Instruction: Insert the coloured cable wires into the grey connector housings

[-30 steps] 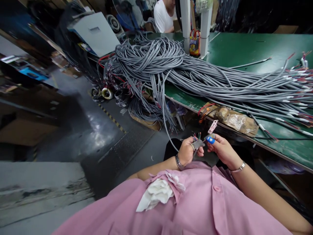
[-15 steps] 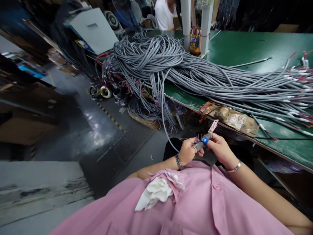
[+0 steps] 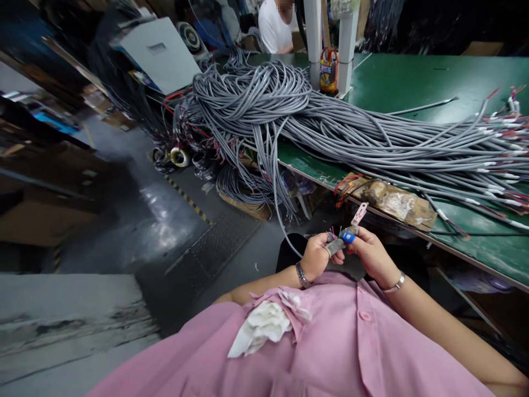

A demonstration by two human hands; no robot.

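Note:
My left hand [image 3: 317, 257] is closed in a pinch around the end of a grey cable [image 3: 294, 249], with tape or a cot on one finger. Thin coloured wires [image 3: 333, 234] fan out above its fingertips. Close beside it, my right hand [image 3: 371, 252] is closed, with a blue wrap [image 3: 347, 237] on its thumb. From its fingers a small flat pink tool [image 3: 359, 214] with holes sticks up; its exact kind is unclear. The fingertips of both hands nearly meet, just above my lap. What lies between them is partly hidden.
A thick bundle of grey cables [image 3: 330, 124] lies along the green table [image 3: 413, 77], some hanging over its edge. A taped cardboard piece [image 3: 392, 201] lies at the near edge. Behind are a white post [image 3: 346, 49], a snack bag [image 3: 329, 71] and a person [image 3: 275, 27].
The pink tool and my right thumb have shifted and tilted very slightly. The coloured wires stand a little more upright. Both hands stay in nearly the same place.

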